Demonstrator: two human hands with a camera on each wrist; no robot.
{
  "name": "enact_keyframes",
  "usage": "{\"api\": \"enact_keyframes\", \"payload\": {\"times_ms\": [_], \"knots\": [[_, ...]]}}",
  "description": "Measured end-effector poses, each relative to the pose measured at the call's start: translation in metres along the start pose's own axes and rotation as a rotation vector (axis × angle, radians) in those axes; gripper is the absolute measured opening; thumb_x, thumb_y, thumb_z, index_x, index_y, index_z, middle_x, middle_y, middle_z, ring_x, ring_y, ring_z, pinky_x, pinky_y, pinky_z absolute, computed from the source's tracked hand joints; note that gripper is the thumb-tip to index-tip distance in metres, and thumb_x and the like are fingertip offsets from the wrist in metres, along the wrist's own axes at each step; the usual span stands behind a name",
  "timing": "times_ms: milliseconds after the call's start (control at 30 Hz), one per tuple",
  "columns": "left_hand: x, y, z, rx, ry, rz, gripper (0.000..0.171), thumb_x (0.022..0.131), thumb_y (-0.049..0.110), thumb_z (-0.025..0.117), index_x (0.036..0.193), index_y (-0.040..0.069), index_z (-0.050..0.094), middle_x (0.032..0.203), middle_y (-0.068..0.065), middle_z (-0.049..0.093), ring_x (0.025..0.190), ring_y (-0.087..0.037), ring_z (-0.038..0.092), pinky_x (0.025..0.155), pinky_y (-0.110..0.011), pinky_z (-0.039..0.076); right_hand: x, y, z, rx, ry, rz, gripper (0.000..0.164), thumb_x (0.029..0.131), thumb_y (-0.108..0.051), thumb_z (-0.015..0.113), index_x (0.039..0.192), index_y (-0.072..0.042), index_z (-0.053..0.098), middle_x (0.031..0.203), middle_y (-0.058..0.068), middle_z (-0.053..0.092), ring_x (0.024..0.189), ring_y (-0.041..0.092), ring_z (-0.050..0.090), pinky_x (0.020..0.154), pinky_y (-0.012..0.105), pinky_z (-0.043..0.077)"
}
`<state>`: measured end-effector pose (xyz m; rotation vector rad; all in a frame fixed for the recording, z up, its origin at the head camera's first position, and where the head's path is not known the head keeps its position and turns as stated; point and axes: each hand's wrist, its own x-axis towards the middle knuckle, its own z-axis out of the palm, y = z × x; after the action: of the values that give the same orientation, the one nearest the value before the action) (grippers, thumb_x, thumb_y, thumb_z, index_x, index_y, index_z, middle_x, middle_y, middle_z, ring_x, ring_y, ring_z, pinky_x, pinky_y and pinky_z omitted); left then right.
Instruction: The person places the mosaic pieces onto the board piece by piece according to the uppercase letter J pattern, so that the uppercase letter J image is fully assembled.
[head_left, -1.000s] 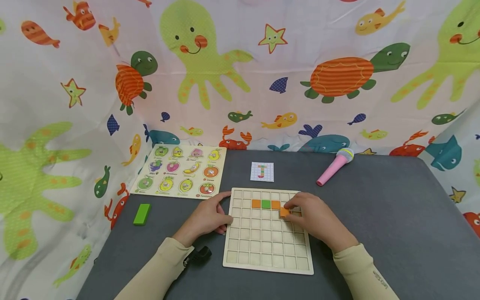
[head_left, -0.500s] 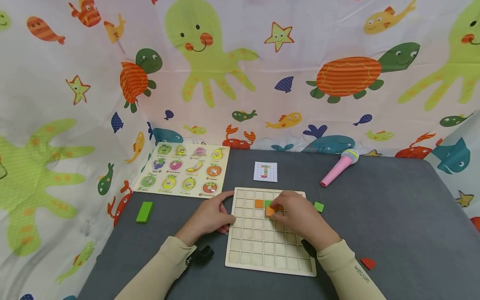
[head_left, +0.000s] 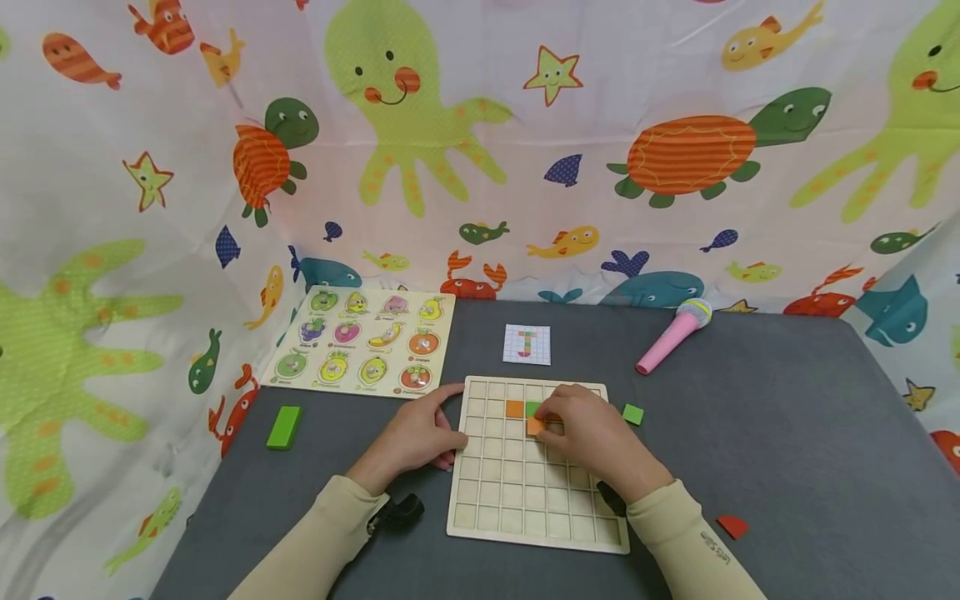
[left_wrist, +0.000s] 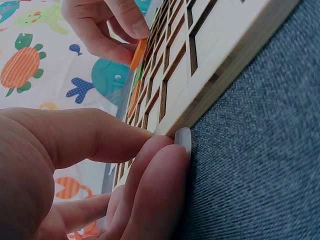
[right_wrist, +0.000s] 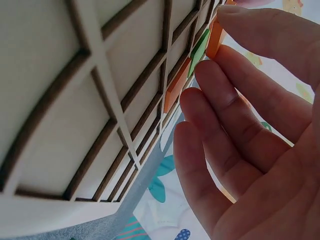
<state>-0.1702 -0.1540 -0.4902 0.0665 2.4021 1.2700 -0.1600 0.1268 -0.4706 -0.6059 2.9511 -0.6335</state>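
A pale wooden grid board (head_left: pixel 498 496) lies in front of me on the dark table. My left hand (head_left: pixel 408 437) grips its left edge near the far corner. Between the thumb and fingertips of my right hand (head_left: pixel 596 429) is an orange square tile (head_left: pixel 535 427), tilted over the cell just below a green tile (head_left: pixel 532 408). Left of that green tile sits an orange tile (head_left: pixel 514 408) in the same row. The row's other orange tile (right_wrist: pixel 176 85) is covered by my right hand in the head view, but shows in the right wrist view.
Beyond the board lies a small pattern card (head_left: pixel 527 344). A fruit puzzle board (head_left: pixel 360 342) and a green rectangular block (head_left: pixel 284 427) are on the left. To the right are a pink toy microphone (head_left: pixel 673 336), a loose green square tile (head_left: pixel 633 414) and a red quarter-round piece (head_left: pixel 732 526).
My right hand has moved left with the orange tile, to below the green tile. The loose green tile and red piece now show beside that arm. My left hand stays on the board.
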Motion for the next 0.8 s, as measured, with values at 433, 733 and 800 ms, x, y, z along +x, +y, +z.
{"api": "enact_keyframes", "payload": {"times_ms": [433, 733, 800], "knots": [[0.0004, 0.0014, 0.0005, -0.001, 0.002, 0.003, 0.083, 0.088, 0.015, 0.082, 0.163, 0.023, 0.048, 0.083, -0.011, 0.068, 0.058, -0.021, 0.074, 0.054, -0.034, 0.064, 0.0003, -0.0008, 0.0000, 0.003, -0.012, 0.017, 0.018, 0.089, -0.021, 0.088, 0.105, -0.013, 0.084, 0.101, -0.001, 0.074, 0.097, 0.017, 0.066, 0.093, 0.041, 0.062], [0.0017, -0.0005, 0.0001, 0.009, 0.000, 0.004, 0.083, 0.088, 0.016, 0.083, 0.163, 0.023, 0.048, 0.082, -0.010, 0.069, 0.058, -0.020, 0.074, 0.056, -0.035, 0.064, 0.0000, -0.0022, -0.0002, 0.002, -0.012, 0.009, 0.017, 0.089, -0.020, 0.088, 0.104, -0.013, 0.084, 0.100, -0.001, 0.074, 0.097, 0.017, 0.066, 0.094, 0.041, 0.062], [0.0018, -0.0012, 0.0003, 0.011, 0.001, 0.000, 0.083, 0.088, 0.016, 0.083, 0.163, 0.024, 0.048, 0.082, -0.009, 0.069, 0.058, -0.020, 0.074, 0.056, -0.035, 0.064, -0.0002, -0.0024, -0.0003, 0.002, -0.007, 0.001, 0.017, 0.089, -0.020, 0.088, 0.104, -0.013, 0.084, 0.099, -0.002, 0.074, 0.096, 0.016, 0.066, 0.093, 0.040, 0.062]]}}
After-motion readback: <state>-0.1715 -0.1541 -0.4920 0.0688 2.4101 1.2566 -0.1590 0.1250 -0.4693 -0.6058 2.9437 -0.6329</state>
